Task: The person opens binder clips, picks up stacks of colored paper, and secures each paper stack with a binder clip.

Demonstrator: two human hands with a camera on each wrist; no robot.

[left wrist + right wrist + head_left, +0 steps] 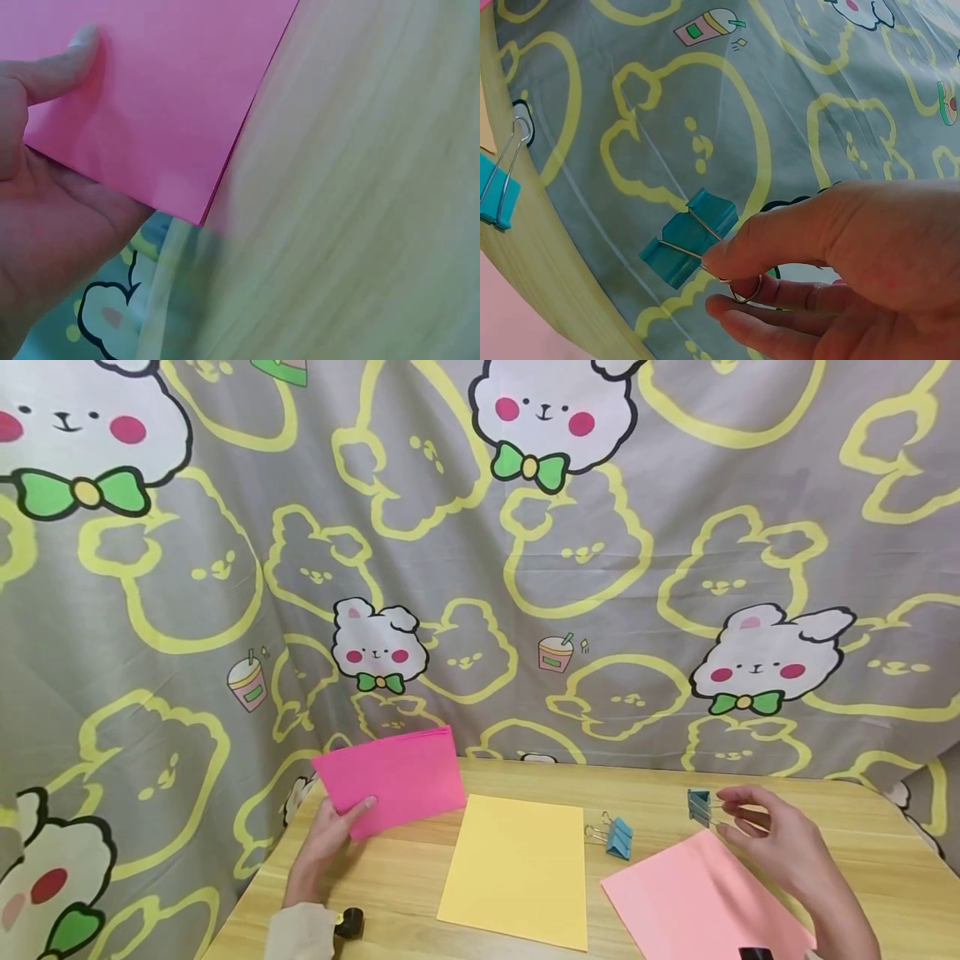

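Note:
My left hand [330,828] grips a stack of hot-pink paper [397,781] by its lower left edge, thumb on the front and the other fingers behind. The stack is raised and tilted over the table's left side. In the left wrist view the thumb presses the pink sheet [150,127] near a corner. My right hand [787,831] pinches a teal binder clip [700,806] by its wire handles, above the far edge of the light pink paper. The right wrist view shows the clip [690,236] pointing away from the thumb and fingertips.
Yellow paper [517,868] lies mid-table. Right of it rests a second teal binder clip [618,837], handles toward the yellow paper. Light pink paper [697,897] lies under the right forearm. A patterned curtain [465,568] hangs behind the wooden table [405,893].

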